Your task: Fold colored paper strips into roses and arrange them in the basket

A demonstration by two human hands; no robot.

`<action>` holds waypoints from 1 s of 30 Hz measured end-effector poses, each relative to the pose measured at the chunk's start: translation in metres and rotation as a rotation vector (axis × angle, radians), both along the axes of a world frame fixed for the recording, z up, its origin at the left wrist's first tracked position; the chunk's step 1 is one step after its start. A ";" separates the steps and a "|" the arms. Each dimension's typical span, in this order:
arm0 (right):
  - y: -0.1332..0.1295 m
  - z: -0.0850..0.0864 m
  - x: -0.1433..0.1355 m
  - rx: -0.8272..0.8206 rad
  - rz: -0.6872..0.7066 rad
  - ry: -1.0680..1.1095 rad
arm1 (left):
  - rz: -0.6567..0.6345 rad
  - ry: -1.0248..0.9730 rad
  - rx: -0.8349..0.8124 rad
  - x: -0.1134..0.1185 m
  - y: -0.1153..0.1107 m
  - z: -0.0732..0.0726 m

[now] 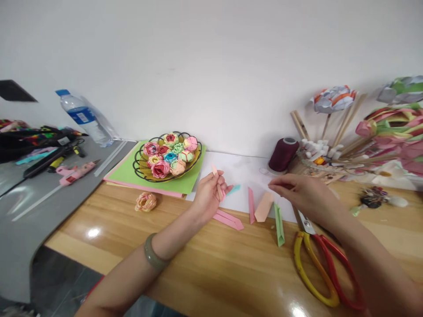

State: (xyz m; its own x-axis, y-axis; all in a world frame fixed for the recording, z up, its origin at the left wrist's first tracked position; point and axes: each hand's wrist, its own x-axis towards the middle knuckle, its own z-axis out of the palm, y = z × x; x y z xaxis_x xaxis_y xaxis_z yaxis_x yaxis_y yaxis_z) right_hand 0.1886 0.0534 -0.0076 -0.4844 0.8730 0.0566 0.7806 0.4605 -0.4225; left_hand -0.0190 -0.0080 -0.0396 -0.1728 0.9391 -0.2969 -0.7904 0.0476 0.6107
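Observation:
Near the middle, my left hand point(209, 193) is closed on folded paper strips point(218, 187), peach and pink, with a blue tip point(234, 189) sticking out to its right. My right hand point(292, 189) is raised at the right, thumb and fingertips pressed together; anything between them is too small to make out. Below and between the hands lie a flat pink folded strip point(229, 219), an upright pink strip point(251, 205), a wider peach piece point(264, 207) and a green strip point(279, 224). Scissors point(317, 259) with yellow and red handles lie beneath my right forearm.
A basket point(140, 169) of paper flowers sits on green paper point(134, 180), a loose flower point(146, 201) in front. At right are a maroon thread spool point(283, 155) and paper flowers on sticks point(333, 99). A pink glue gun point(77, 173) and bottle point(82, 115) are left.

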 end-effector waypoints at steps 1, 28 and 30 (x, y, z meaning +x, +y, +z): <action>0.001 -0.001 0.003 -0.018 0.050 -0.071 | -0.006 0.002 -0.004 0.000 0.000 0.000; -0.016 -0.010 0.009 -0.149 0.074 -0.657 | -0.122 -0.031 -0.037 -0.002 0.003 -0.008; -0.016 -0.011 0.007 -0.188 0.099 -0.639 | -0.128 -0.046 -0.020 0.000 0.002 -0.007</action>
